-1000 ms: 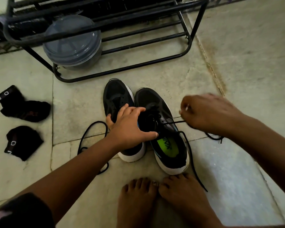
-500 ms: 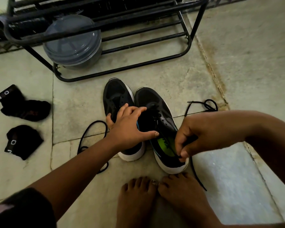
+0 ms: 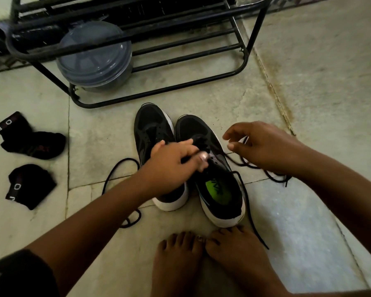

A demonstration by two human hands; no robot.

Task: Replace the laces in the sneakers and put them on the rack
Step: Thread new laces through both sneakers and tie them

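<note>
Two black sneakers with white soles stand side by side on the stone floor, toes toward the black metal rack (image 3: 159, 93). The left sneaker (image 3: 152, 127) has no lace in it. My left hand (image 3: 171, 166) reaches across it and grips the tongue area of the right sneaker (image 3: 201, 129), thumb and fingers curled there. A black lace (image 3: 247, 202) hangs slack from that sneaker's eyelets on both sides. My right hand (image 3: 263, 146) hovers just right of the sneaker with thumb and forefinger apart, and the lace runs beneath it. Another black lace (image 3: 116, 170) lies looped on the floor to the left.
A round grey lidded container (image 3: 94, 54) sits on the rack's lowest shelf at the left. Two black socks (image 3: 30, 142) (image 3: 28, 185) lie on the floor at far left. A person's bare feet (image 3: 201, 254) touch the right sneaker's heel.
My right hand left the heel side of the right sneaker and rose to its right, fingers now spread. My left hand shifted right and curled onto the tongue. The lace's free end shifted nearer on the floor.
</note>
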